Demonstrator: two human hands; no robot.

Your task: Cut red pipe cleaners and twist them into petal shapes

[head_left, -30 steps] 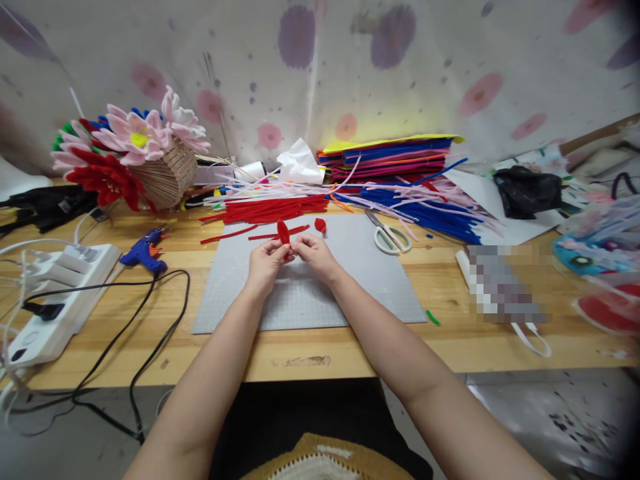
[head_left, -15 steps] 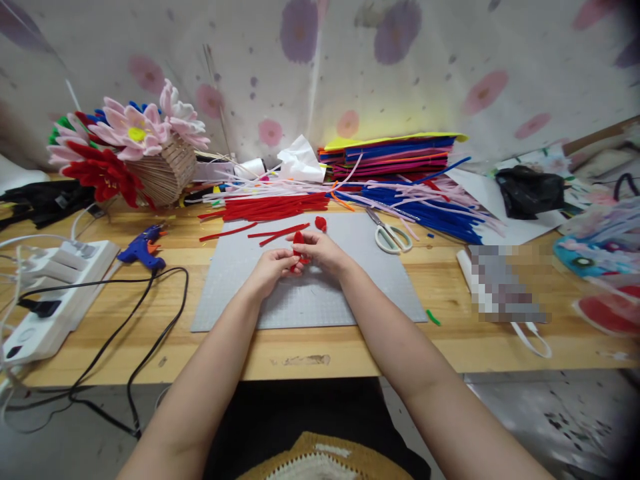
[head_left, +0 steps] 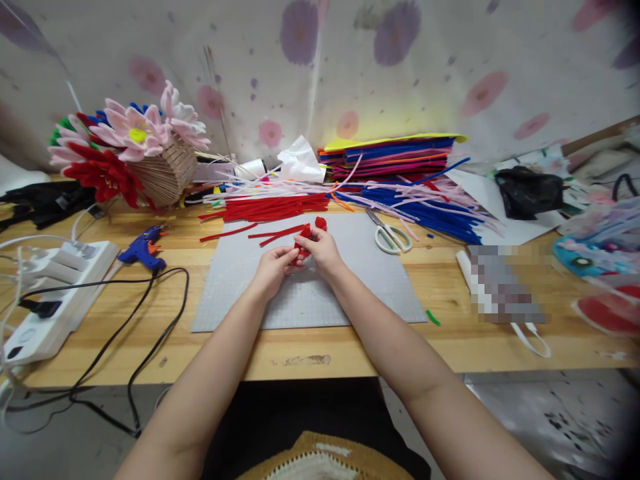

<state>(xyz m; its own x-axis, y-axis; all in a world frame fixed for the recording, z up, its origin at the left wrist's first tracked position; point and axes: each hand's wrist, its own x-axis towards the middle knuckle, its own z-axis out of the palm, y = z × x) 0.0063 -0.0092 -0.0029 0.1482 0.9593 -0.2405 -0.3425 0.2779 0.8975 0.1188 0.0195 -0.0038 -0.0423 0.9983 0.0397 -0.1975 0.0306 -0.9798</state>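
Over the grey cutting mat (head_left: pixel 380 293), my left hand (head_left: pixel 276 268) and my right hand (head_left: pixel 323 251) meet, both closed on a small bent red pipe cleaner piece (head_left: pixel 304 235). Fingers cover part of it, so its full shape is hidden. Just beyond my right hand lies another small red curled piece (head_left: pixel 321 223) on the mat. Two loose red pipe cleaners (head_left: pixel 280 233) rest at the mat's far left part, near my left hand. Behind them spreads a bundle of red pipe cleaners (head_left: pixel 275 207). White-handled scissors (head_left: pixel 393 238) lie at the mat's far right corner.
A blue glue gun (head_left: pixel 143 248) and a white power strip (head_left: pixel 65 300) with trailing black cables are at left. Behind them stands a basket (head_left: pixel 167 175) of fuzzy flowers. Blue pipe cleaners (head_left: pixel 425 217) lie at the back right. A short green piece (head_left: pixel 433 318) sits right of the mat.
The red piece between my fingers has tilted and shifted slightly right and up. My right hand has turned a little; my left hand stays close to its place.
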